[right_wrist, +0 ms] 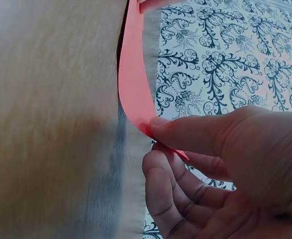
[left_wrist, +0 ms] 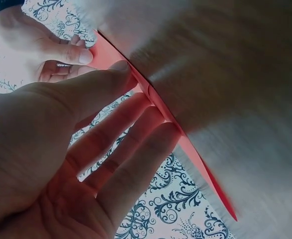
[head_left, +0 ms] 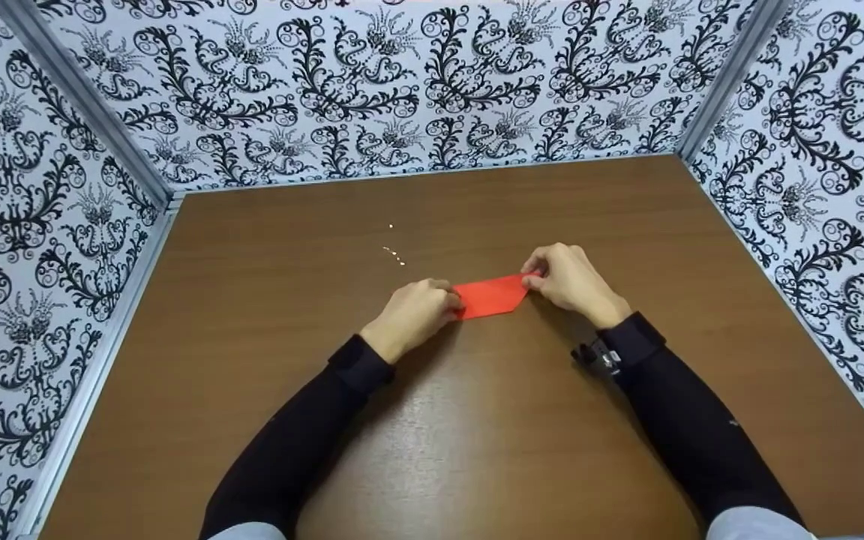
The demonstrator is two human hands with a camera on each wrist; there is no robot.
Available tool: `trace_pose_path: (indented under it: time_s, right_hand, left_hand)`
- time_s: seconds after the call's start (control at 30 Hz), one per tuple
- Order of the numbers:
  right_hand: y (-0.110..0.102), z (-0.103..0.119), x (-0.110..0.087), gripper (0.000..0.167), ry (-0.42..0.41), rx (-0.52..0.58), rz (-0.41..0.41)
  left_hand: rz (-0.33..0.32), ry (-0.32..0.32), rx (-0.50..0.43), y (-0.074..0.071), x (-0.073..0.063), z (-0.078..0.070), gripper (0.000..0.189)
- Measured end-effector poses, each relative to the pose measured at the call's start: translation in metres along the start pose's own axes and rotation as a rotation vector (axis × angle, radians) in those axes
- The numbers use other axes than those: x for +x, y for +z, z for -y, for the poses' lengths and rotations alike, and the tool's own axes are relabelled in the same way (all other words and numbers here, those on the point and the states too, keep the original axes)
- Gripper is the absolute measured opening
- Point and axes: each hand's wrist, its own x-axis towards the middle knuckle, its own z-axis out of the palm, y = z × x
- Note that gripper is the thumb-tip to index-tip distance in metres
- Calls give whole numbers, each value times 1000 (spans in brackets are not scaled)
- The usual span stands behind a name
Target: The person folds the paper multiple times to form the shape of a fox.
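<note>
A folded-looking strip of red paper (head_left: pixel 489 296) lies across the middle of the table, its right end slanted to a point. At its left end, my left hand (head_left: pixel 417 315) holds it, thumb on one face and fingertips (left_wrist: pixel 168 132) along the edge; part of the paper is hidden behind that hand. My right hand (head_left: pixel 571 281) pinches the pointed right end between thumb (right_wrist: pixel 185 132) and index finger. That end bends up off the table in the right wrist view, while the rest of the paper (right_wrist: pixel 135 74) lies low near the tabletop.
The brown wooden table (head_left: pixel 289 360) bears a few small pale specks (head_left: pixel 394 256) beyond my left hand. Patterned black-and-white walls (head_left: pixel 372 82) with metal corner posts (head_left: pixel 728 75) enclose it at the back and both sides. A dark device (head_left: pixel 601 358) sits at my right wrist.
</note>
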Motion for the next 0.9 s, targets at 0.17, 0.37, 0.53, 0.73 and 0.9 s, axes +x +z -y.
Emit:
trace_pose_path:
  time_s: [0.17,0.37,0.53,0.73,0.9]
  right_hand:
    - [2,1,-7,9,-37,11,-13]
    - [4,8,-16,7,-94,18,-37]
    - [7,15,-22,6,-169,38,-37]
    - [9,25,-27,5,-243,45,-60]
    - [16,34,-32,5,-292,46,-40]
  left_hand:
    - [18,-8,15,2,0,1,13]
    - [21,-1,15,3,1,2,18]
    - [37,-10,5,4,0,4,21]
    - [32,-9,11,3,4,5,22]
    - [36,-21,22,3,3,3,22]
